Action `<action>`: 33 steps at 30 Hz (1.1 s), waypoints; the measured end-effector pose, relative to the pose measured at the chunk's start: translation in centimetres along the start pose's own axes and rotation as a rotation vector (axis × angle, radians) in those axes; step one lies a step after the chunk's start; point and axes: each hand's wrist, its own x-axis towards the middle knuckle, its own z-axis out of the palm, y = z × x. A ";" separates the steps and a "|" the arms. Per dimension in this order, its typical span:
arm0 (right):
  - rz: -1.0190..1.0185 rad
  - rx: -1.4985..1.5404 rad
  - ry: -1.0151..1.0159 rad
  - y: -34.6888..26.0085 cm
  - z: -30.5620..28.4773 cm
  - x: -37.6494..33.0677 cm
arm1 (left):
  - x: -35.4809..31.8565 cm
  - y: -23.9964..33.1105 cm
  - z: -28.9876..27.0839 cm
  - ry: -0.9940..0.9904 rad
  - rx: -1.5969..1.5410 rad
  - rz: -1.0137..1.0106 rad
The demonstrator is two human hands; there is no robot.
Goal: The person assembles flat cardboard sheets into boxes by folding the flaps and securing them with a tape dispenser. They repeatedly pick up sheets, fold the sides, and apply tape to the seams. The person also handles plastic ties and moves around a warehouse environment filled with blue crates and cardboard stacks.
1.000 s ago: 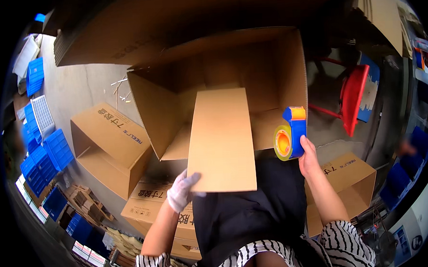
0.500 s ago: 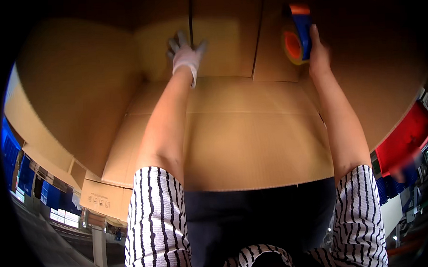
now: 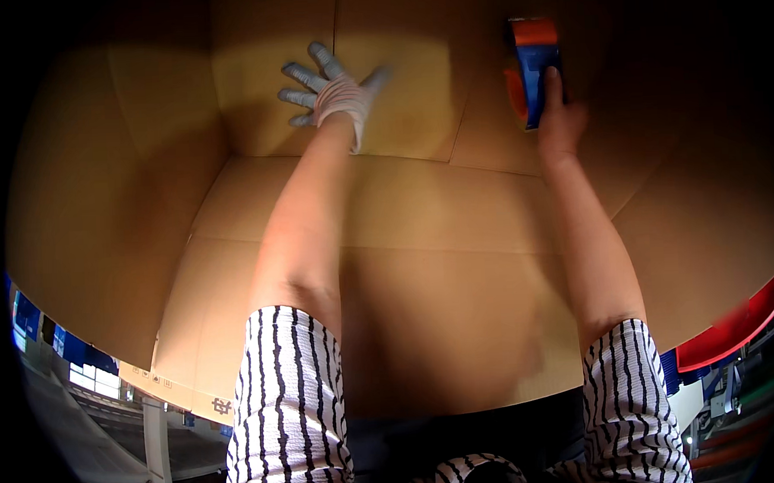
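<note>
Reaches into cardboard box (image 3: 455, 208) with gloved left hand (image 3: 339, 98) in wide grip. Holds blue tape dispenser (image 3: 532, 73) in right hand (image 3: 562, 128)

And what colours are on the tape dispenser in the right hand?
The tape dispenser is blue and orange, best seen in the head view.

From where I stand, the inside of the carton (image 3: 454, 200) is dim and brownish, with a warm yellow patch of light lying behind the left hand (image 3: 339, 97). Above both hands it sinks nearly to black. A broad soft shadow lies below and between them. The left thumb is smeared, and the right hand (image 3: 561, 123) is a little blurred. Far below the left hand, a window (image 3: 95, 380) glares white; toward the dark rim, straight edges bow.
</note>
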 end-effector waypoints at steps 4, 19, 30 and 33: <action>-0.019 0.039 -0.136 -1.9 -0.8 -1.6 | 0.5 -0.7 -0.2 -0.075 0.000 -0.009; -0.224 0.056 -0.142 -0.4 -2.8 1.3 | 0.7 -0.8 -0.2 -0.114 0.038 -0.001; -0.090 -0.110 -0.299 -2.3 2.2 1.3 | 3.7 -2.8 -1.2 -0.232 0.022 0.116; -0.088 0.253 -0.411 -1.0 -0.8 1.0 | 4.8 -2.5 0.4 -0.149 -0.129 0.250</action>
